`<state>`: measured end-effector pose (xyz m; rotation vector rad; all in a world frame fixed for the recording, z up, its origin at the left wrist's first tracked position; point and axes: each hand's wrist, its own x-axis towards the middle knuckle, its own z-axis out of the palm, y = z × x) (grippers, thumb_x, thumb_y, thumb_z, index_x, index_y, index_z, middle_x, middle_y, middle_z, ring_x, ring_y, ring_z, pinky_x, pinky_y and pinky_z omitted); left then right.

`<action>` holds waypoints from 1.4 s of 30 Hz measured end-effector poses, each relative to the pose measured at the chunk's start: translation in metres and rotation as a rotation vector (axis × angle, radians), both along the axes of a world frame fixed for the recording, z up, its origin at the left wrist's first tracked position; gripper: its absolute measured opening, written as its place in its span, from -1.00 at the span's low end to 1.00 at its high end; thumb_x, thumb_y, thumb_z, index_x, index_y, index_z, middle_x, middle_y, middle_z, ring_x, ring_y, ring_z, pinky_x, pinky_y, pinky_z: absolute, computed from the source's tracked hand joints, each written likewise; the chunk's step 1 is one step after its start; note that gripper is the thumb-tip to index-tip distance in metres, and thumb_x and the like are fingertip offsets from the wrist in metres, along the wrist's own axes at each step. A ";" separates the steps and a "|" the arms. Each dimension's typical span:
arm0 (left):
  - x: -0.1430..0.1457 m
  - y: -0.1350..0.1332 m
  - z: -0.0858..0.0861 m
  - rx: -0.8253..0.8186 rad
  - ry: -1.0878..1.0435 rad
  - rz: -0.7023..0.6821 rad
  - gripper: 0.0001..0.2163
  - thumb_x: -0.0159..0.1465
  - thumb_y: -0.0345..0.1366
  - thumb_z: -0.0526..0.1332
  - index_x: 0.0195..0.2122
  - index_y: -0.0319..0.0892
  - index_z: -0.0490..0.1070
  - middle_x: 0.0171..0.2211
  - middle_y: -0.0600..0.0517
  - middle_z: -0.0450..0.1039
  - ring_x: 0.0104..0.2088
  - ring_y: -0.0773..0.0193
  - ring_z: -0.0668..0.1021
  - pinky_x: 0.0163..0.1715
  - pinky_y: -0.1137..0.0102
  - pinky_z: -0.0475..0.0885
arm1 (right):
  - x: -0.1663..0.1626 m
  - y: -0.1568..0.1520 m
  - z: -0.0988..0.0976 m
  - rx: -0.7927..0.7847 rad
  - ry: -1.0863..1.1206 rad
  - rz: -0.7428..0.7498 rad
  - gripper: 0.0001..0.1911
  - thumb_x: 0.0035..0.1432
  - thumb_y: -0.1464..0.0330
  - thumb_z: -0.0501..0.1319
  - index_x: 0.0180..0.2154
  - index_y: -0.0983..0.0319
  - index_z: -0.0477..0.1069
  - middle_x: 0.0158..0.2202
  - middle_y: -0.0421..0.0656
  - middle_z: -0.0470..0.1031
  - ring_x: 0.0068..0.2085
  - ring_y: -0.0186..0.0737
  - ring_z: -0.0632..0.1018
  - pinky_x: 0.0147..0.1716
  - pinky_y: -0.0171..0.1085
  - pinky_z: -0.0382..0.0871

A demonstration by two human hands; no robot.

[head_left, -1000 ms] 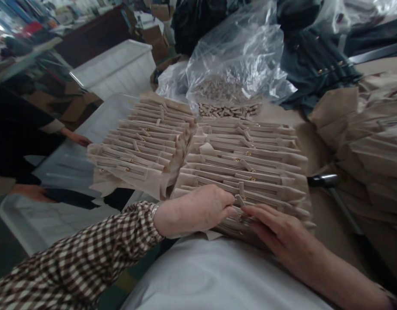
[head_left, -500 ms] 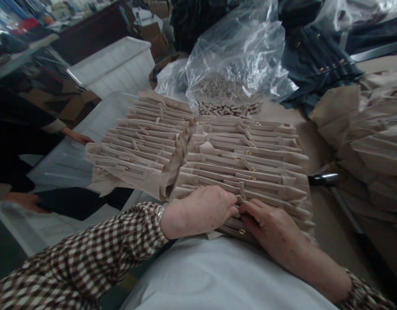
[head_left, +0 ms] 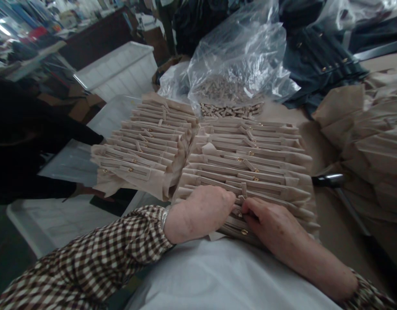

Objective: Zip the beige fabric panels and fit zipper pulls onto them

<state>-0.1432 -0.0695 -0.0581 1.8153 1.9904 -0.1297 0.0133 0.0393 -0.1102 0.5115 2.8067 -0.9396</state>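
Beige fabric pieces with zippers [head_left: 263, 170] lie overlapped in a long row in front of me. My left hand [head_left: 200, 213] is closed over the near end of this row, its fingertips curled beside a zipper slider [head_left: 237, 212]; what they grip is hidden. From the other side my right hand [head_left: 276, 221] pinches at the same slider, thumb and forefinger on its small beige zipper pull [head_left: 241, 199]. Another gold-coloured slider [head_left: 244, 232] shows just below, close to my apron [head_left: 218, 271]. Several pieces farther up have beige pulls hanging from their sliders.
A second row of zippered pieces [head_left: 143, 142] lies left. Behind are loose pulls [head_left: 231, 110] and a clear plastic bag [head_left: 237, 56]. A hammer [head_left: 329, 180] and piled beige fabric [head_left: 379, 129] are right. White crates [head_left: 117, 69] and a person in dark sleeves [head_left: 33, 137] are left.
My hands stay at the same slider, fingers shifting slightly around the pull. The view has moved a little. At left, the other person has leaned in, arms reaching nearer the left row.
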 end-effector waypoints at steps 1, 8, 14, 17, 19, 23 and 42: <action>-0.003 -0.001 0.002 -0.014 0.005 0.016 -0.77 0.39 -0.27 0.06 -0.29 -0.23 0.45 -0.38 -0.09 0.54 -0.37 0.01 0.61 -0.43 0.21 0.50 | 0.001 0.000 0.000 0.008 0.013 0.005 -0.86 0.13 0.55 0.11 -0.37 0.20 0.34 -0.40 -0.20 0.49 -0.39 -0.21 0.50 -0.40 -0.27 0.28; -0.019 0.000 0.008 0.145 -0.833 0.349 -0.54 0.42 0.05 -0.08 -0.14 -0.22 0.41 -0.39 0.05 0.42 -0.44 0.36 0.44 -0.40 0.46 0.39 | -0.006 0.005 0.022 -0.134 0.313 -0.029 -0.85 0.25 0.46 0.08 -0.23 0.17 0.40 -0.43 -0.26 0.49 -0.45 -0.33 0.48 -0.45 -0.35 0.30; -0.009 0.010 0.009 0.058 -1.367 0.703 -0.33 0.28 0.32 -0.15 -0.11 -0.20 0.39 -0.43 0.09 0.29 -0.58 0.44 0.30 -0.66 0.54 0.24 | -0.037 0.001 0.041 -0.225 0.553 -0.094 -0.85 0.19 0.39 0.21 -0.16 0.20 0.42 -0.48 -0.26 0.48 -0.52 -0.36 0.45 -0.52 -0.39 0.34; -0.006 0.012 0.009 0.116 -1.355 0.699 -0.35 0.33 0.27 -0.19 -0.10 -0.21 0.41 -0.46 0.08 0.31 -0.60 0.44 0.28 -0.68 0.54 0.20 | -0.044 -0.003 0.035 -0.390 0.559 -0.150 -0.80 0.16 0.38 0.24 -0.14 0.21 0.41 -0.43 -0.21 0.53 -0.49 -0.34 0.51 -0.51 -0.38 0.41; -0.004 0.012 0.007 0.143 -1.321 0.704 -0.35 0.34 0.25 -0.20 -0.05 -0.21 0.39 -0.46 0.07 0.34 -0.61 0.43 0.28 -0.67 0.53 0.21 | -0.045 -0.004 0.030 -0.536 0.551 -0.189 -0.79 0.14 0.37 0.26 -0.14 0.21 0.42 -0.42 -0.20 0.55 -0.48 -0.32 0.54 -0.50 -0.37 0.46; -0.001 0.010 0.001 0.215 -1.147 0.737 -0.35 0.34 0.25 -0.21 -0.05 -0.22 0.38 -0.43 0.02 0.38 -0.51 0.36 0.38 -0.56 0.47 0.33 | -0.043 -0.004 0.024 -0.848 0.503 -0.213 -0.86 0.18 0.27 0.25 -0.27 0.20 0.43 -0.44 -0.17 0.58 -0.44 -0.25 0.60 -0.42 -0.31 0.55; 0.004 0.017 0.002 0.302 -1.365 0.725 -0.46 0.26 0.30 -0.02 -0.33 -0.16 0.26 -0.66 0.26 -0.04 -0.69 0.47 0.10 -0.71 0.55 0.09 | -0.017 0.019 0.056 -0.180 0.817 -0.172 -0.88 0.29 0.49 0.12 -0.23 0.15 0.36 -0.36 -0.23 0.55 -0.44 -0.37 0.54 -0.41 -0.40 0.44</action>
